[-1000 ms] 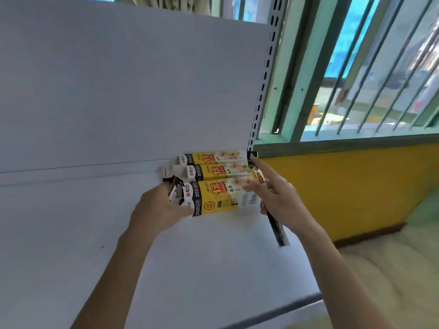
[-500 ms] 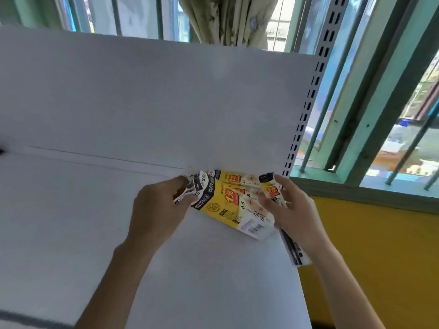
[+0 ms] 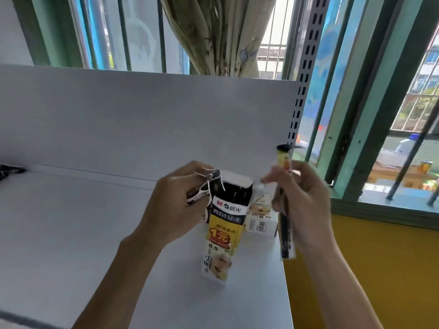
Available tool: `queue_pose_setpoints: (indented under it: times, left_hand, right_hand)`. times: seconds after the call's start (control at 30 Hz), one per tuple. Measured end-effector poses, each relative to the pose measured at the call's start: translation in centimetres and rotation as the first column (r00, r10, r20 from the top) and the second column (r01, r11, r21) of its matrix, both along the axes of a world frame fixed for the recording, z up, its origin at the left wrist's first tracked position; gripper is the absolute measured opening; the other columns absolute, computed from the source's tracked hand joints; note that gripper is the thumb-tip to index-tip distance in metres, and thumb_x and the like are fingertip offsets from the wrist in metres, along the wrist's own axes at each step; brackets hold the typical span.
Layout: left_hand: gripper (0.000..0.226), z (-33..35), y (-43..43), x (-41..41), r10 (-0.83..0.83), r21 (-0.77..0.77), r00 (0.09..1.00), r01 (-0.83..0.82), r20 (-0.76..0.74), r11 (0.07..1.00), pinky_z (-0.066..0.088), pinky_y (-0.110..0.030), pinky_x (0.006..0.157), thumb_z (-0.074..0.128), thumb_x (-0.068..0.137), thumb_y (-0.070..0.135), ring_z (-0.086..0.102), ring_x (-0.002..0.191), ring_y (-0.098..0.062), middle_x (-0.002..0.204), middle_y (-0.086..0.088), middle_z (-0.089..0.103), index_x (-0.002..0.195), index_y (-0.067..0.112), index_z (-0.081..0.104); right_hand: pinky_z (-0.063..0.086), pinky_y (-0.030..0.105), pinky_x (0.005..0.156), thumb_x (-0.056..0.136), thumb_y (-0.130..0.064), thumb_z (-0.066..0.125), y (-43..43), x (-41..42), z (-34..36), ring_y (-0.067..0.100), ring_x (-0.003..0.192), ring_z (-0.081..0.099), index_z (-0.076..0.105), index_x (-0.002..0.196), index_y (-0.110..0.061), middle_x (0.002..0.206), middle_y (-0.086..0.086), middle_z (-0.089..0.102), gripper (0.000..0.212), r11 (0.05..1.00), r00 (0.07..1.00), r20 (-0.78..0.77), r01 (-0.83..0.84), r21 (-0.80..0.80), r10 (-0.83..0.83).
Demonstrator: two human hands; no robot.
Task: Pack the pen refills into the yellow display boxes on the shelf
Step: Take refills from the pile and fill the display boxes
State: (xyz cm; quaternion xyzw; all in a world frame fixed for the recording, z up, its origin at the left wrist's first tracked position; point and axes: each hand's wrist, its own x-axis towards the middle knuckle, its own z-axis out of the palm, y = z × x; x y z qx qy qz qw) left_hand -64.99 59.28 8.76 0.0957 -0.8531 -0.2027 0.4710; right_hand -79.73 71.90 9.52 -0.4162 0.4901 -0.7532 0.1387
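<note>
A yellow display box (image 3: pixel 222 236) with a black top band stands upright on the white shelf (image 3: pixel 71 233). Its mouth is open and dark refills fill it. My left hand (image 3: pixel 177 205) grips the box's torn top flap at its upper left corner. My right hand (image 3: pixel 301 205) holds a black pen refill pack (image 3: pixel 285 210) upright just right of the box, its yellow-and-black tip above my fingers. More yellow-and-white boxes (image 3: pixel 261 217) lie behind the standing one, partly hidden.
The shelf's white back panel (image 3: pixel 142 119) rises behind. A perforated grey upright (image 3: pixel 301 74) marks the shelf's right end, with a barred window and curtain (image 3: pixel 213 34) beyond. A dark object (image 3: pixel 9 170) lies at the far left. Below right is a yellow wall (image 3: pixel 380 269).
The front box has gone from lying tilted on the shelf to standing upright with its mouth open. My right hand has lifted the refill pack up beside it.
</note>
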Motion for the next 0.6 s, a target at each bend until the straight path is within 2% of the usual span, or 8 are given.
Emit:
queue_pose_setpoints:
  times: [0.1,0.17,0.23,0.3,0.4,0.5,0.57,0.6]
  left_hand:
    - [0.017,1.1,0.6,0.4,0.002,0.177,0.989,-0.029,0.15,0.984,0.042,-0.017,0.047,0.05,0.071,0.026,0.06,0.06,-0.004,0.077,0.012,0.067,0.077,0.031,0.065]
    - [0.026,1.9,0.9,0.3,0.144,0.117,0.96,-0.176,0.238,0.978,0.041,-0.019,0.048,0.053,0.072,0.054,0.058,0.058,0.0,0.068,0.015,0.065,0.075,0.031,0.065]
    - [0.043,2.2,1.5,-0.3,0.291,-0.015,0.907,-0.301,0.303,0.953,0.045,-0.021,0.057,0.055,0.073,0.067,0.06,0.07,0.0,0.081,0.017,0.066,0.087,0.029,0.068]
    - [0.042,2.0,2.0,-0.8,0.351,-0.075,0.886,-0.345,0.302,0.936,0.041,-0.015,0.061,0.055,0.077,0.06,0.06,0.078,-0.003,0.095,0.016,0.065,0.101,0.028,0.068]
    - [0.031,1.7,2.3,-0.6,0.368,-0.123,0.873,-0.346,0.32,0.93,0.04,-0.013,0.064,0.055,0.086,0.048,0.06,0.082,-0.002,0.101,0.017,0.065,0.11,0.03,0.064]
    - [0.035,1.8,2.8,-0.1,0.265,-0.116,0.895,-0.239,0.357,0.964,0.047,-0.019,0.082,0.056,0.087,0.041,0.061,0.093,0.001,0.127,0.029,0.052,0.121,0.035,0.058]
    - [0.037,2.1,3.1,-0.1,0.187,-0.105,0.896,-0.157,0.403,0.982,0.044,-0.015,0.082,0.057,0.088,0.038,0.059,0.096,0.003,0.131,0.033,0.046,0.125,0.034,0.056]
    - [0.036,2.1,3.1,-0.1,0.169,-0.109,0.89,-0.136,0.423,0.985,0.044,-0.014,0.079,0.056,0.088,0.037,0.059,0.095,0.002,0.128,0.03,0.05,0.125,0.032,0.056]
  right_hand:
    - [0.043,0.016,0.045,0.072,-0.033,0.061,0.7,-0.6,1.7,0.004,0.047,0.052,0.056,0.085,-0.014,0.056,-0.006,0.06,0.024,0.972,0.981,0.094,0.18,-0.152,-0.167]
    - [0.045,0.017,0.048,0.073,-0.034,0.062,0.7,-0.5,3.1,0.003,0.051,0.054,0.054,0.087,-0.015,0.056,-0.009,0.059,0.025,0.948,0.975,0.118,0.21,-0.239,-0.186]
    - [0.045,0.016,0.051,0.08,-0.03,0.061,0.0,-0.2,4.5,0.001,0.052,0.055,0.053,0.089,-0.014,0.056,-0.01,0.059,0.02,0.928,0.975,0.12,0.217,-0.303,-0.189]
    - [0.044,0.016,0.051,0.091,-0.017,0.054,-1.0,0.1,5.8,0.002,0.052,0.055,0.052,0.086,-0.014,0.055,-0.011,0.059,0.006,0.916,0.98,0.114,0.193,-0.353,-0.163]
    - [0.042,0.017,0.05,0.093,0.0,0.039,-2.6,0.8,7.0,0.005,0.053,0.053,0.049,0.085,-0.014,0.054,-0.009,0.058,0.019,0.914,0.993,0.07,0.115,-0.39,-0.095]
    - [0.045,0.016,0.053,0.094,0.0,0.041,-3.7,1.6,7.1,0.005,0.056,0.053,0.045,0.09,-0.018,0.061,-0.009,0.063,0.018,0.914,0.989,-0.028,0.125,-0.385,-0.148]
    - [0.048,0.018,0.058,0.095,-0.004,0.045,-4.5,1.7,6.4,0.007,0.061,0.059,0.042,0.097,-0.018,0.075,-0.007,0.067,0.014,0.922,0.967,-0.149,0.142,-0.359,-0.207]
    - [0.049,0.02,0.06,0.095,-0.007,0.047,-4.8,1.6,5.9,0.007,0.064,0.062,0.041,0.101,-0.017,0.081,-0.005,0.068,0.013,0.932,0.954,-0.199,0.15,-0.331,-0.224]
